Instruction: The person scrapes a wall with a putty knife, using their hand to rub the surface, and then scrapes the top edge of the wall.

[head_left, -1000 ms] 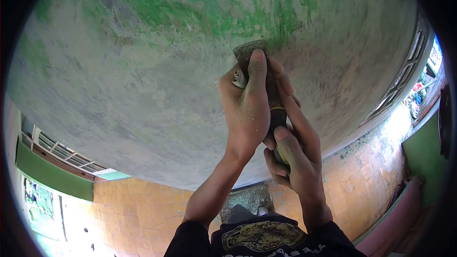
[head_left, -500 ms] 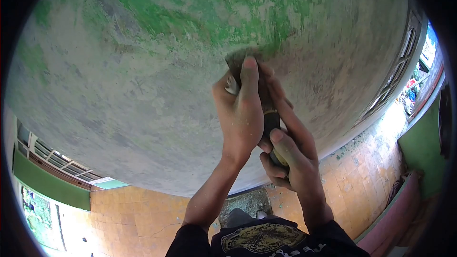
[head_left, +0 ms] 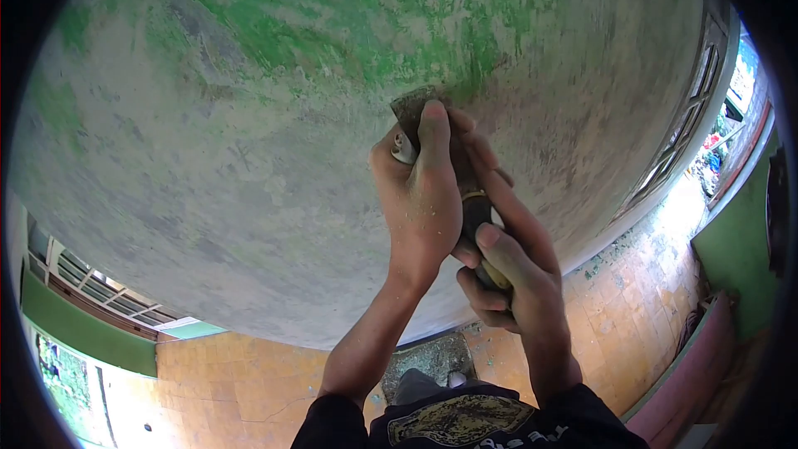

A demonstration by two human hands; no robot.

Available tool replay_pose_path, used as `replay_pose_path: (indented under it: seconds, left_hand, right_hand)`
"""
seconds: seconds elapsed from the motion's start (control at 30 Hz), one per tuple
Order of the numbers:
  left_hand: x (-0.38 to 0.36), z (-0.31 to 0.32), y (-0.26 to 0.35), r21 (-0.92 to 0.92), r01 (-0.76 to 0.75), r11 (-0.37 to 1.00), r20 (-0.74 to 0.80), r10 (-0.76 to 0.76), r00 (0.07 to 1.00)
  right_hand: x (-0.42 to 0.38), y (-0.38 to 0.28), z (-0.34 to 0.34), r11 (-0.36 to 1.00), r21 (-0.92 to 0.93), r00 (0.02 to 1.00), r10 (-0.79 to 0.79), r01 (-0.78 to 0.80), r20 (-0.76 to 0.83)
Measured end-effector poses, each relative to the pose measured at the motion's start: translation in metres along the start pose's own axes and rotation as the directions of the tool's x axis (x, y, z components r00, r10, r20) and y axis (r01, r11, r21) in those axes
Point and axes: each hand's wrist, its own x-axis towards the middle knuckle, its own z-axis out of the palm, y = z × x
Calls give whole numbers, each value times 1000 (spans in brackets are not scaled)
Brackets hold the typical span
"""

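Scraper point(head_left: 407, 108) is set with its blade apparently against the wall point(head_left: 274, 175), at the lower fringe of green paint point(head_left: 324, 29). I have the right hand point(head_left: 534, 293) closed round the handle point(head_left: 475, 214), presumably for drive and aim. My left hand point(head_left: 422, 216) grips near the blade, thumb laid along it, likely to steady and press.

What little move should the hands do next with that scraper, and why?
Probably push the scraper a little up the wall. Its edge sits just below green paint, while the wall lower down looks mostly grey. The left thumb lies on the blade and the right hand holds the handle.
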Motion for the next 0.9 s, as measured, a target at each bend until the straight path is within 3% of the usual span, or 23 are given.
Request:
replay_pose_path:
  seconds: [0.07,0.17,0.27,0.53,0.6,0.83,0.9]
  left_hand:
    - [1,5,3,-83,3,997,3,-3,1000]
    - [0,-1,-8,27,-23,999,-4,23,1000]
    - [12,9,13,3,-63,998,24,62,998]
    - [3,8,5,-71,24,997,-4,-25,1000]
    - [2,3,-2,5,-13,1000,-4,13,1000]
    - [9,4,10,-45,-30,999,7,30,1000]
    - [2,-1,2,-65,33,997,18,-32,999]
  right_hand:
    - [-1,3,-2,1000,31,1000,-1,0,10]
    - [3,15,-9,997,36,998,-63,63,15]
    - [5,1,-1,998,10,998,-67,67,15]
    - [2,-5,0,999,2,999,-32,32,0]
    - [-2,6,-2,1000,9,1000,-18,18,-20]
    - [0,-5,6,998,-70,1000,6,-8,-17]
    - [3,-3,4,997,-78,1000,-13,13,-6]
